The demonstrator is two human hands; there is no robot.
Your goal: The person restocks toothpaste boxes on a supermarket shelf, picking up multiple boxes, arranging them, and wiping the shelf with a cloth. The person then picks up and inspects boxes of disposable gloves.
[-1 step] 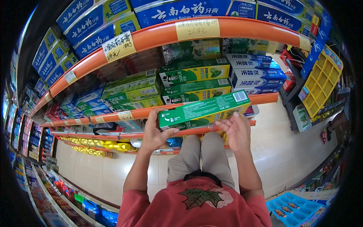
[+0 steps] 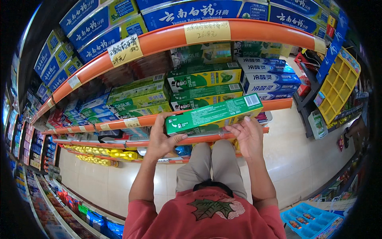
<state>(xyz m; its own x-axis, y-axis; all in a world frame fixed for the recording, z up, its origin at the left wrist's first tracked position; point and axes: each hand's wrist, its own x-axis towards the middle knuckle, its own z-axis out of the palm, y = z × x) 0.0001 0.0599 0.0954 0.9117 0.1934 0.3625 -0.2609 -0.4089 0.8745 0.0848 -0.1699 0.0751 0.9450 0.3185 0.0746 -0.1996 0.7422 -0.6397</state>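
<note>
Held in front of the shelf is a long green and yellow toothpaste box point(image 2: 215, 114), tilted so its printed green side with a barcode faces up. My left hand point(image 2: 160, 139) grips its left end, thumb along the lower front edge and fingers behind. Near the right end, my right hand point(image 2: 248, 137) supports the box from below, its thumb and curled fingers against the yellow side. Just behind it, similar green and yellow toothpaste boxes point(image 2: 205, 78) lie stacked on the shelf.
An orange shelf edge point(image 2: 159, 40) with price tags runs above. White and blue boxes point(image 2: 270, 77) are stacked to the right, light green boxes point(image 2: 137, 95) to the left. Yellow bottles point(image 2: 95, 151) stand low down. A yellow compartment tray point(image 2: 340, 87) leans at the right; a blue tray point(image 2: 310, 221) sits lower right.
The toothpaste box and my hands have shifted very slightly left. Both hands keep the same hold on it.
</note>
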